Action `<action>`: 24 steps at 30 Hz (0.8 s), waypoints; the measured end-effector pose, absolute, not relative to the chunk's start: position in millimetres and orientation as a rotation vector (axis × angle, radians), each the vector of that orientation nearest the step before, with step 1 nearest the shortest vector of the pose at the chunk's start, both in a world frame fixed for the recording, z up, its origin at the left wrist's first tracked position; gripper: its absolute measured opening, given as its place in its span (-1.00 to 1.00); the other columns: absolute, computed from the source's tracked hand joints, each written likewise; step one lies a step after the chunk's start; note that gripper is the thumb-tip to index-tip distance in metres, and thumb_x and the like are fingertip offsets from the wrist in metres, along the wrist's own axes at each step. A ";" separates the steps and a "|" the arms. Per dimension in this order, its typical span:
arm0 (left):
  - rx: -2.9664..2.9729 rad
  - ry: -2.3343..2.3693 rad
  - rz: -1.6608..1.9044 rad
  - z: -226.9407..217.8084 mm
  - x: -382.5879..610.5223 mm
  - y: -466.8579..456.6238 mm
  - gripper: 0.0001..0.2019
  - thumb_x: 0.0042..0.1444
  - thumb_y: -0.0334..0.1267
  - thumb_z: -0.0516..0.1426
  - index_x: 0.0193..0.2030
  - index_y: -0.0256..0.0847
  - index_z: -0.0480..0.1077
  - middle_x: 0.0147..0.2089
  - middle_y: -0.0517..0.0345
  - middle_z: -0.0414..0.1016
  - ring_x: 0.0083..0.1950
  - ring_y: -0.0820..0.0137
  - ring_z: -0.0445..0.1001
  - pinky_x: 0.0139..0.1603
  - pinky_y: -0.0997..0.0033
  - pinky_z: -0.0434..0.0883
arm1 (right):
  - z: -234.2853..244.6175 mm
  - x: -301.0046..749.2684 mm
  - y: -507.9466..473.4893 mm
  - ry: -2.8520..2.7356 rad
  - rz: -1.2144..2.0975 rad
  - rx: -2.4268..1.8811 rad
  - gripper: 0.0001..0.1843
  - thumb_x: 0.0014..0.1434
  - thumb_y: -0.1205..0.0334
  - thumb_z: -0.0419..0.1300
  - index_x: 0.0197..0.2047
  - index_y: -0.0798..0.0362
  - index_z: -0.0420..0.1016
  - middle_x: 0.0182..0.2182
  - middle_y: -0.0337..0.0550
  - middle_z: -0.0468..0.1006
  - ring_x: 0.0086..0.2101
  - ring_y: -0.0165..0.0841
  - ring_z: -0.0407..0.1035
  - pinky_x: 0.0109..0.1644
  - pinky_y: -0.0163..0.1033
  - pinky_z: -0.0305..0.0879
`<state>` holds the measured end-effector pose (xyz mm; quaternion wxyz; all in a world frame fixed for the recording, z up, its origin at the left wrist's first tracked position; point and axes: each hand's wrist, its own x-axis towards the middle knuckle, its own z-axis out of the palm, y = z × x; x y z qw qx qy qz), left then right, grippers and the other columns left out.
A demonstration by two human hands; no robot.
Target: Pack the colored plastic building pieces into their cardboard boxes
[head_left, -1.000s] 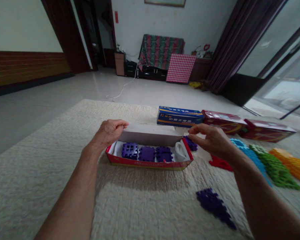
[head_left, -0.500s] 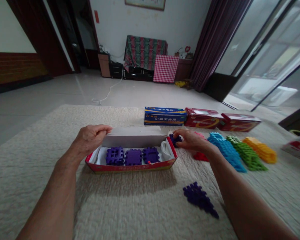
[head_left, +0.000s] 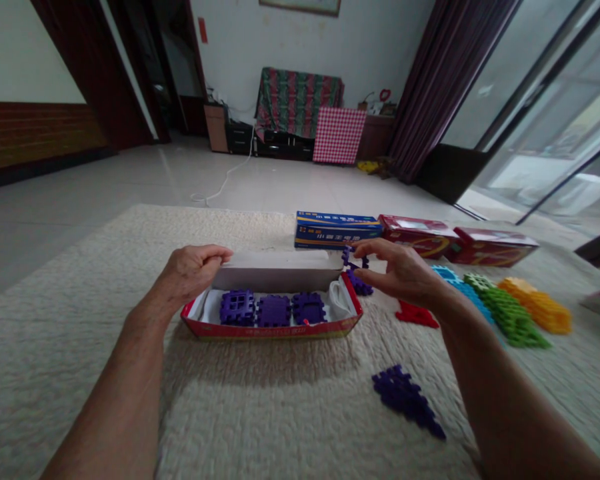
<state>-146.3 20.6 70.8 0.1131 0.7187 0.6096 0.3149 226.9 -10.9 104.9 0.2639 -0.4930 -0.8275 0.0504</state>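
Observation:
My left hand (head_left: pixel 195 270) is closed on the raised white flap (head_left: pixel 280 259) of an open red box (head_left: pixel 275 333) at its left end. Inside the box, several purple toothed plastic blocks (head_left: pixel 274 311) lie in a row, with a white coiled thing (head_left: pixel 339 299) at the right end. Just past that end is my right hand (head_left: pixel 390 267), its thumb and fingers round a purple open-framed block (head_left: pixel 349 257). Another purple block (head_left: pixel 362 285) rests beneath it beside the box. A row of purple blocks (head_left: pixel 405 397) lies on the mat nearer me.
Rows of red (head_left: pixel 415 315), blue (head_left: pixel 445 274), green (head_left: pixel 513 313) and orange blocks (head_left: pixel 540 307) lie at the right. Behind them stand a blue box (head_left: pixel 337 233) and two dark red boxes (head_left: pixel 495 248). A quilted cream mat (head_left: pixel 260 407) lies under everything.
My right hand has risen slightly and its thumb and fingers have spread. An open-framed purple block now shows between them, above another. The left hand keeps hold of the flap.

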 end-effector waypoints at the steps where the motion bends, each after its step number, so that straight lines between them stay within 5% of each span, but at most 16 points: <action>1: 2.115 1.788 0.931 70.4 -146.5 20.6 -0.65 0.00 -0.22 0.01 -0.24 -0.09 0.61 -0.21 0.20 0.68 -0.14 0.28 0.61 0.07 0.30 0.48 | 107.5 219.2 -15.7 -2.226 0.170 -1.284 -0.75 0.09 0.18 0.25 -0.13 0.04 0.48 -0.06 -0.05 0.58 -0.10 -0.21 0.47 0.00 -0.05 0.38; 12: 2.118 1.786 0.941 72.3 -144.6 18.5 -0.67 0.00 -0.24 0.02 -0.26 -0.08 0.62 -0.20 0.19 0.68 -0.13 0.28 0.61 0.04 0.32 0.48 | 103.0 158.2 -37.4 -2.424 0.460 -1.181 -0.73 -0.01 0.32 0.32 -0.18 0.04 0.49 -0.15 -0.11 0.59 -0.20 -0.30 0.46 -0.10 -0.21 0.35; 24: 2.129 1.761 0.958 70.9 -143.9 17.7 -0.66 0.02 -0.22 0.00 -0.25 -0.10 0.61 -0.20 0.15 0.68 -0.14 0.29 0.61 0.02 0.29 0.49 | 111.0 171.4 -36.5 -2.412 0.399 -1.153 -0.79 0.10 0.20 0.28 -0.16 0.02 0.49 -0.12 -0.10 0.58 -0.15 -0.28 0.46 -0.05 -0.16 0.37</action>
